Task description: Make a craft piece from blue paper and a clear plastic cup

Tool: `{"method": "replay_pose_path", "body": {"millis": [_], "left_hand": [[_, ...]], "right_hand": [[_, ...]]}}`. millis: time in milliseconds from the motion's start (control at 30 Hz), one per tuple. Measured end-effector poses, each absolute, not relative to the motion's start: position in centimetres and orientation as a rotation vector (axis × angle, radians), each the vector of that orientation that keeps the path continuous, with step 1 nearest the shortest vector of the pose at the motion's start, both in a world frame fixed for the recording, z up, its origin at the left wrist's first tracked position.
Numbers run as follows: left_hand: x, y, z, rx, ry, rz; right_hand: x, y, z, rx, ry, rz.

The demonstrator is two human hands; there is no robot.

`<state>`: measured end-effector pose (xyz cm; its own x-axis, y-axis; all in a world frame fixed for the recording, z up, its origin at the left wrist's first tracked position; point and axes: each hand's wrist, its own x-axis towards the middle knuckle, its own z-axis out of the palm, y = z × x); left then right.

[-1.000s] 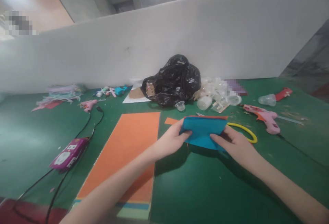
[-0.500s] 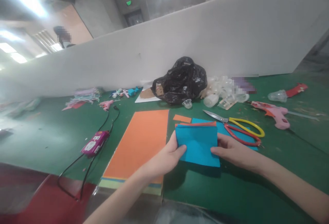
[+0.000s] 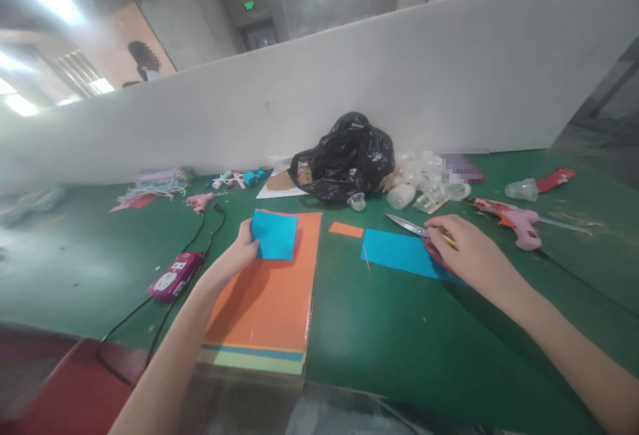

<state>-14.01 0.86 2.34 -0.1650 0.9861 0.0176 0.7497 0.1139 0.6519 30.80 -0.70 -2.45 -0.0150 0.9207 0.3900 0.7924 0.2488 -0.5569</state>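
Observation:
My left hand [image 3: 238, 253] pinches the left edge of a small blue felt piece [image 3: 275, 236] and holds it over the orange sheet [image 3: 269, 295] that tops a stack of coloured sheets. My right hand [image 3: 469, 255] lies over the handles of the scissors [image 3: 410, 226], fingers curled around them; the blades point left. Under that hand a larger blue felt sheet [image 3: 399, 253] lies flat on the green table [image 3: 389, 335]. A small orange scrap [image 3: 346, 229] sits between the two blue pieces.
A black plastic bag [image 3: 344, 159] and clear plastic cups [image 3: 419, 182] stand at the back by the white partition. A pink glue gun [image 3: 514, 222] lies at the right. A purple power strip [image 3: 174, 275] with black cables lies at the left, with craft scraps behind it.
The hands have parted: the left one carried the small blue piece left over the orange sheet, and the right one let go and moved onto the scissors.

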Motion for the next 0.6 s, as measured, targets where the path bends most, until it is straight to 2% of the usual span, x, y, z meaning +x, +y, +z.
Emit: {"method": "replay_pose_path", "body": {"millis": [200, 333, 467, 600], "left_hand": [[-12.6, -0.4, -0.4, 2.112, 2.6, 0.215], [-10.5, -1.5, 0.5, 2.3, 2.61, 0.29], [-6.5, -2.3, 2.1, 2.547, 2.179, 0.48], [0.5, -1.9, 2.2, 2.74, 1.453, 0.314]], "right_hand": [[32.5, -0.1, -3.6, -1.706, -1.913, 0.09], [33.2, -0.1, -3.9, -1.735, -2.019, 0.037], [33.3, -0.1, -4.5, -1.753, -2.051, -0.004], [33.7, 0.1, -5.9, -1.746, -1.981, 0.021]]}}
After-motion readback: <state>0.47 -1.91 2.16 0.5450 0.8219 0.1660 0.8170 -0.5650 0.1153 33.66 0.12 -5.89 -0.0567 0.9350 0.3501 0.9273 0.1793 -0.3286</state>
